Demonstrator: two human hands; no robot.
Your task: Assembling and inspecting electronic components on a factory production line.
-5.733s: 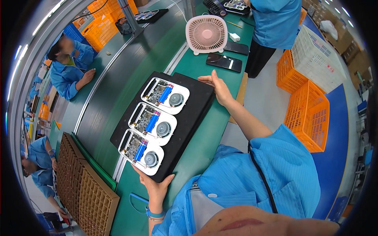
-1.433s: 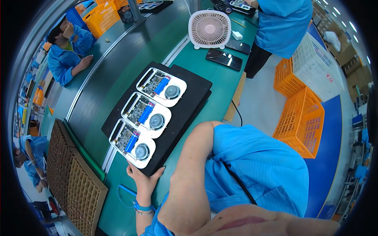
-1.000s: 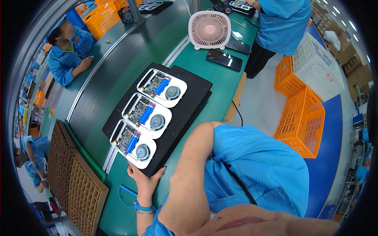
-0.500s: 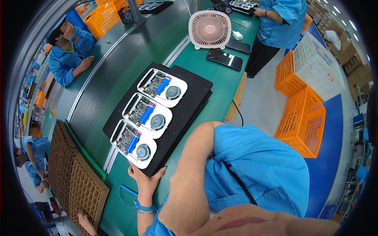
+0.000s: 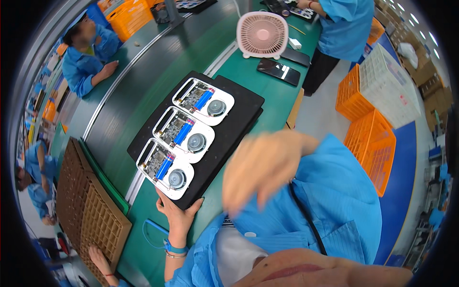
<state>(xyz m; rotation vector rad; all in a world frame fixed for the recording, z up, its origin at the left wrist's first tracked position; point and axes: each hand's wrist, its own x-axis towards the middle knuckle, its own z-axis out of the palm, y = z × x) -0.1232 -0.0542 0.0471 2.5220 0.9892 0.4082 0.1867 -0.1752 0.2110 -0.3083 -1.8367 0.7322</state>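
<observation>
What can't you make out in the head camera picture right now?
In the head view:
Right hand: motion blur hides whether it holds anything.
Left hand: some fingertips, hidden by the black board or lowest white unit.
That unit's underside: hidden, facing the board.
Co-worker at upper right: head, cut off by the top edge.

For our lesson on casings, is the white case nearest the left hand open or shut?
The case is open: its board, blue cylinder and grey disc show.
</observation>
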